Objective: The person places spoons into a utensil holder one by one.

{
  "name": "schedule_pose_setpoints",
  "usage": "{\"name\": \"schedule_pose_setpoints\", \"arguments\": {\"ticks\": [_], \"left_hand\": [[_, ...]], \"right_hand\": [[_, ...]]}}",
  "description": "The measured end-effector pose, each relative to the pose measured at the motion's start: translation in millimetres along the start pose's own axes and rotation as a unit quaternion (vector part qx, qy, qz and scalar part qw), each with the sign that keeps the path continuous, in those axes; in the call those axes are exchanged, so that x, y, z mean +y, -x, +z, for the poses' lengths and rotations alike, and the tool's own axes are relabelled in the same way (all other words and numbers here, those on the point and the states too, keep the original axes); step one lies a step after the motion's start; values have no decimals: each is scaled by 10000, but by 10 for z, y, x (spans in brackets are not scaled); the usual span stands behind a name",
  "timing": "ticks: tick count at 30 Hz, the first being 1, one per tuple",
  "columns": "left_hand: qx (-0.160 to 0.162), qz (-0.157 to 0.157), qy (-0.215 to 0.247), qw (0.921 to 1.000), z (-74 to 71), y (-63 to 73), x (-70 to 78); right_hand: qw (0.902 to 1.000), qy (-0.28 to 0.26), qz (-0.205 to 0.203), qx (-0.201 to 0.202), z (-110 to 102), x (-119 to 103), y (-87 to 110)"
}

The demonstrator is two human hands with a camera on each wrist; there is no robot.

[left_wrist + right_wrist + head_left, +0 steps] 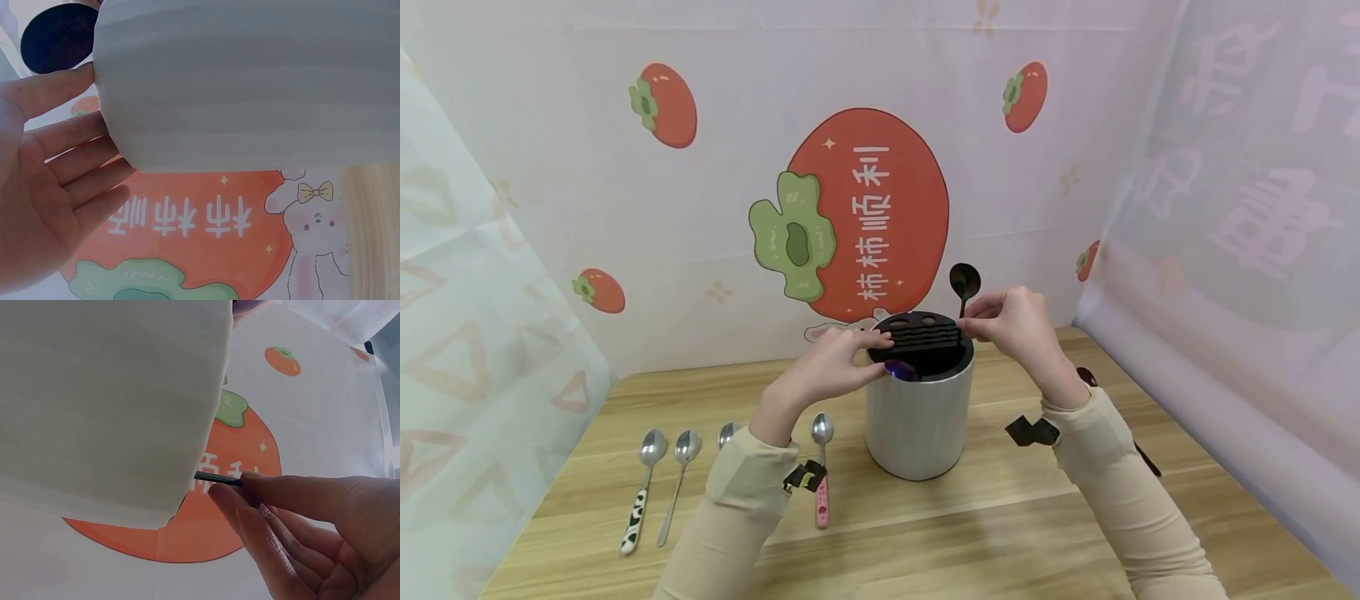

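Beige sleeves [1150, 500] are flanking a white holder [917, 429] on the table [985, 537]. At its slotted top [925, 337], the right hand [1013, 327] is pinching an upright black spoon [965, 281]; a purple spoon [902, 371] is showing at the front rim. The left hand [823, 368], fingers spread, is touching the holder.

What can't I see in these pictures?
Head view: handle of the third silver spoon from left, hidden by the left sleeve.
Left wrist view: handle of the purple spoon, hidden by the white utensil holder.
Right wrist view: handle tip of the black spoon, hidden by the same utensil holder.
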State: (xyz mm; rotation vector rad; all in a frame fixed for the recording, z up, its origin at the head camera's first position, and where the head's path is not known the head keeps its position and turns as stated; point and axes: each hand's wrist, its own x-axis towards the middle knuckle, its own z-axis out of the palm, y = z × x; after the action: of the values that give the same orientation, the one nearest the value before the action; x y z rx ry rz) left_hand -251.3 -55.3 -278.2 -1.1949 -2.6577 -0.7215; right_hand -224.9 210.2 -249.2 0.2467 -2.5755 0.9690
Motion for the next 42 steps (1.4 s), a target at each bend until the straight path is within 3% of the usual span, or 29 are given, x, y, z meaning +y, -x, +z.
{"name": "schedule_pose_setpoints", "arguments": {"ticks": [14, 22, 31, 42], "left_hand": [[2, -47, -10, 10000, 20, 6, -8], [51, 32, -15, 10000, 28, 10, -15], [65, -6, 53, 10000, 37, 7, -20], [122, 61, 27, 9999, 30, 11, -11]], "right_hand": [[9988, -2, 349, -341, -83, 87, 45], [9996, 192, 188, -100, -139, 272, 69], [9981, 563, 198, -119, -163, 519, 73], [9952, 710, 573, -345, -155, 749, 97]]}}
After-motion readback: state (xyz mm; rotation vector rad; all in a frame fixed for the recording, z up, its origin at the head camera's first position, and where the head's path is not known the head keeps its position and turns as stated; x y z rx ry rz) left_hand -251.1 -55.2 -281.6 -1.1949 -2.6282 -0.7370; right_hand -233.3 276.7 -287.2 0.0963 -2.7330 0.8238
